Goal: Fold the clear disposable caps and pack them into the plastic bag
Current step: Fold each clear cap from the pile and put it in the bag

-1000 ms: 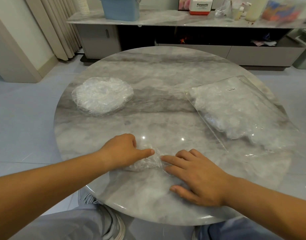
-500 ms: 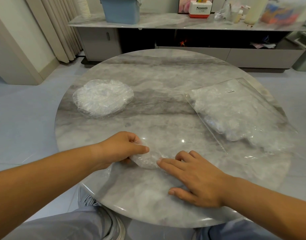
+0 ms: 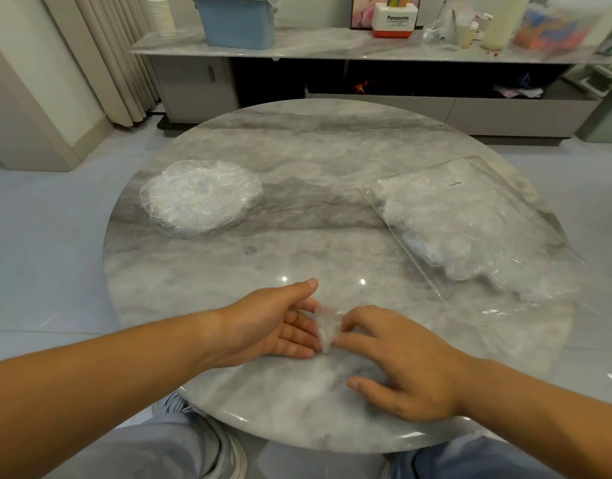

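A small folded clear cap (image 3: pixel 327 327) stands between my two hands near the front edge of the round marble table (image 3: pixel 297 140). My left hand (image 3: pixel 276 326) lies palm-up on its side, fingers straight against the cap's left side. Palm down, my right hand (image 3: pixel 401 361) touches the cap's right side with its fingertips, the thumb spread well away. A pile of unfolded clear caps (image 3: pixel 200 198) lies at the left of the table. At the right lies the clear plastic bag (image 3: pixel 470 229), with caps inside it.
Behind the table runs a low marble-topped cabinet (image 3: pixel 332 50) carrying a blue bin (image 3: pixel 237 20), a white and red box (image 3: pixel 394 20) and bottles. Curtains (image 3: pixel 114 57) hang at the far left. My knees show below the table's front edge.
My left hand has turned from gripping the cap knuckles-up to lying palm-up with straight fingers. The cap now stands narrower between both hands. The right hand has barely moved.
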Available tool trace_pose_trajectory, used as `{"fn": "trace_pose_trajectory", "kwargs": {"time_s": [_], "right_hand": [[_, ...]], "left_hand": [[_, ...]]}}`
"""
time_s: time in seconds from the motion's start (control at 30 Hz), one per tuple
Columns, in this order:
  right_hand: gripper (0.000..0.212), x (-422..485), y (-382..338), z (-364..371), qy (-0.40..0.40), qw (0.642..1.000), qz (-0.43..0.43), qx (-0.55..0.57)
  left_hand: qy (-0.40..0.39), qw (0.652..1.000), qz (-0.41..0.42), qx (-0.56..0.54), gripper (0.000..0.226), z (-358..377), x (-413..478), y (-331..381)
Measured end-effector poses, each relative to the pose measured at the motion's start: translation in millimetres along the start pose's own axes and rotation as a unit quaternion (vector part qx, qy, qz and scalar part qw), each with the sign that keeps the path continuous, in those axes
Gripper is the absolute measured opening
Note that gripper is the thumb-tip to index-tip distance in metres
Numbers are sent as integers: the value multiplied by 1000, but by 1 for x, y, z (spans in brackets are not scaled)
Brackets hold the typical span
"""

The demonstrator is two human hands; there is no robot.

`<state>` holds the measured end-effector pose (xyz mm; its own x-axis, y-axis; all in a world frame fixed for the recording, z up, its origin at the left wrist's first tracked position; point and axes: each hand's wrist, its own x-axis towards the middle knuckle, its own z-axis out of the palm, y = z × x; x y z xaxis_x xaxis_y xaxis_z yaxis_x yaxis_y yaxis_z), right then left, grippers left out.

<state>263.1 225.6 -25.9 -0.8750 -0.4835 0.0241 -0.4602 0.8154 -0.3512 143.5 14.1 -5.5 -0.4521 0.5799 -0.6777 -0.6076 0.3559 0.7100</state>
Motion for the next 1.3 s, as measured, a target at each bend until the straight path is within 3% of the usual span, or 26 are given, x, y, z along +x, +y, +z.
{"fn": "trace_pose_trajectory", "kwargs": {"time_s": [0.1,0.17,0.3,0.43,0.67,0.8,0.9,0.93,1.03,1.17,1.3], "right_hand": [[38,-8,0,-4,115,993,1,28],[45,-5,-6,-7,151,988,-22,27],[48,1,-11,-5,87,993,-76,-18],[38,-6,6,7,53,996,-13,-76],[39,-7,11,13,32,997,21,-67],[35,-3,11,6,80,994,68,27],[36,6,12,-5,189,942,223,163],[39,10,14,-11,184,924,286,176],[52,19,19,-23,74,886,426,168],[61,26,13,-26,30,845,483,226],[44,30,7,-24,29,801,493,339]], "left_hand": [[-2,1000,-15,-8,58,1,1,0],[-7,1000,-17,-12,58,3,1,2],[-16,1000,-14,-3,60,3,2,4],[-5,1000,-17,16,54,3,0,4],[52,991,74,99,38,17,-1,12],[10,998,26,58,47,25,6,8],[6,1000,3,29,51,24,9,6],[5,1000,0,24,52,23,8,7],[0,1000,-4,14,58,21,8,8],[-15,1000,-11,7,65,21,6,10],[-22,1000,-8,2,72,21,5,10]]}}
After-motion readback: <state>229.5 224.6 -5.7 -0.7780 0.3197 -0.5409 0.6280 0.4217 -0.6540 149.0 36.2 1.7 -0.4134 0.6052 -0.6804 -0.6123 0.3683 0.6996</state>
